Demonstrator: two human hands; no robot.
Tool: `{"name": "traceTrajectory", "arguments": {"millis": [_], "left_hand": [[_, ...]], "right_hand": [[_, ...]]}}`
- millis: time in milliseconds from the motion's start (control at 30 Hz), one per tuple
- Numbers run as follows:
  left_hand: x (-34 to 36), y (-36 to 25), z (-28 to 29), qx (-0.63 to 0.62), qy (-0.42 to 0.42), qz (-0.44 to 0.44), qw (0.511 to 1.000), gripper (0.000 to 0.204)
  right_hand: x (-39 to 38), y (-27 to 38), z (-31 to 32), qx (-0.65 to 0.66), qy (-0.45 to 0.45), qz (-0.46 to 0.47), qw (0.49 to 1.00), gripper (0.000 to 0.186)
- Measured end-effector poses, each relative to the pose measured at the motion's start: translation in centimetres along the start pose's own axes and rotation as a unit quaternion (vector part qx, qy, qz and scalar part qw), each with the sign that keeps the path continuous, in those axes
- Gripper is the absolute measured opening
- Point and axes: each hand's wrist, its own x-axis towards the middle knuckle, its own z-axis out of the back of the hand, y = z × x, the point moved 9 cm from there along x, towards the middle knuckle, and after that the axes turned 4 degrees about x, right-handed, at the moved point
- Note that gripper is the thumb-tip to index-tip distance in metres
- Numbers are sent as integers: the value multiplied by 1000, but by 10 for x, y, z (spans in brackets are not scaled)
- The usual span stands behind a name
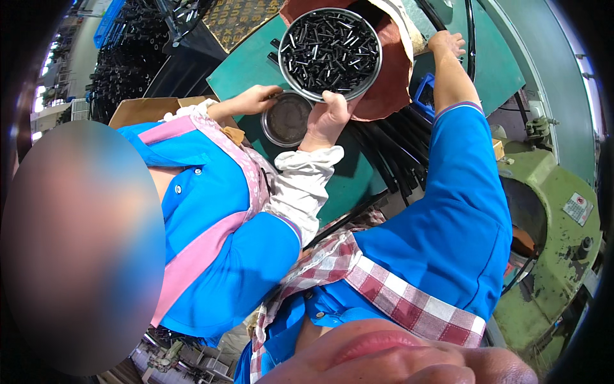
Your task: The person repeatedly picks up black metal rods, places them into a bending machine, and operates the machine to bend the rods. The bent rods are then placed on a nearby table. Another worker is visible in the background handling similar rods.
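My right hand [446,43] reaches out over the far right of the green table [499,57]. Its fingers are loosely bent and apart, between two black tubes [472,38], with nothing visible in them. My left hand is out of sight. Beside me, a co-worker's hand [328,118] grips the rim of a round metal bowl [378,54] full of short black tube pieces [329,51]. The same person's other hand [256,99] is at a second round metal pan [265,131], which looks dark inside.
A brown-red lined sack [393,70] lies open behind the bowl. Long black tubes [390,153] lie at the table's near edge, close to a blue bin [423,93]. A green machine [556,211] stands at right. A cardboard box [131,112] and dark stacked parts [128,57] are at left.
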Motion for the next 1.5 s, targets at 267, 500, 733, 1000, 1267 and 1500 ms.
{"name": "traceTrajectory", "arguments": {"millis": [267,500,733,1000,1267,1500], "left_hand": [[30,46,140,-228,-58,52,971,39],[67,-13,201,-359,-140,-17,923,40],[108,-95,158,-253,-51,-15,966,42],[106,-132,147,-220,0,-28,975,44],[17,-155,129,-110,-99,-180,972,21],[-49,-159,58,-273,110,-117,948,35]], "right_hand": [[-5,-37,21,12,-19,39,999,51],[11,-2,4,42,-54,80,994,47],[-2,47,6,117,53,143,981,46],[69,73,-27,67,67,226,969,50],[-6,60,56,30,19,106,994,52],[61,66,-8,150,110,63,981,47]]}}
